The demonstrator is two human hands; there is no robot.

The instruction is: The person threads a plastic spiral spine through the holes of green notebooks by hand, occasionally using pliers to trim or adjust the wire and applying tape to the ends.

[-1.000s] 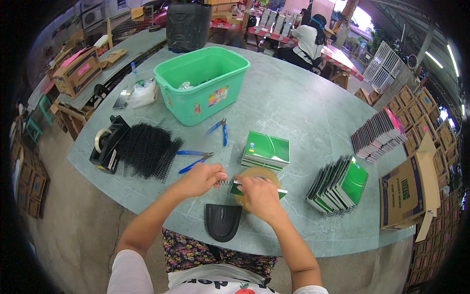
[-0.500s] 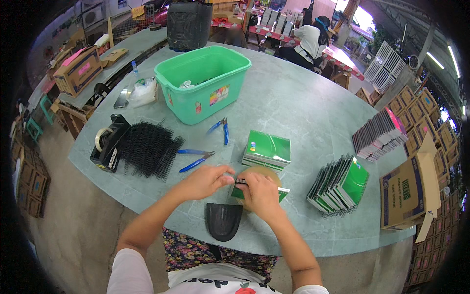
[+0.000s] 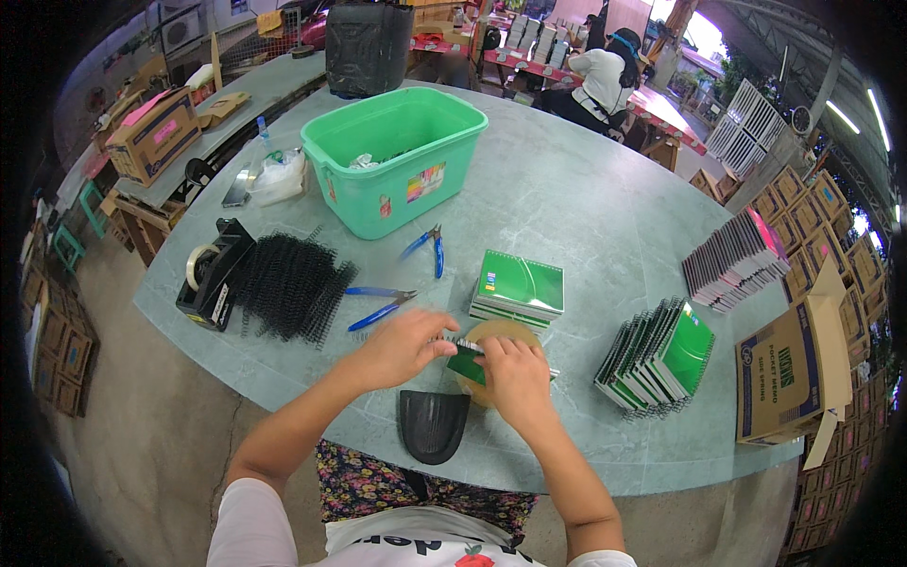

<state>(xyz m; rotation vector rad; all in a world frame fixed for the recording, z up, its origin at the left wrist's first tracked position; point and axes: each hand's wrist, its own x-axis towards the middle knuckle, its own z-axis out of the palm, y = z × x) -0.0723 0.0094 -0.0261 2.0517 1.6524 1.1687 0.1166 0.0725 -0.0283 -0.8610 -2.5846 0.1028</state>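
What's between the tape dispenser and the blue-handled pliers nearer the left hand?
A pile of black spiral coils, seen in the head view.

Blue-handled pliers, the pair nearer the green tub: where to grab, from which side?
Take both blue handles together, from above and the wearer's side. The pliers lie on the table with handles splayed toward the wearer and the short metal nose pointing away. Nothing lies over the handles, while the tub stands just beyond the nose.

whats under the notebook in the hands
A round tan disc shows beneath the notebook, past its far and near edges. Its middle is covered by the notebook and right hand; anything else there is hidden.
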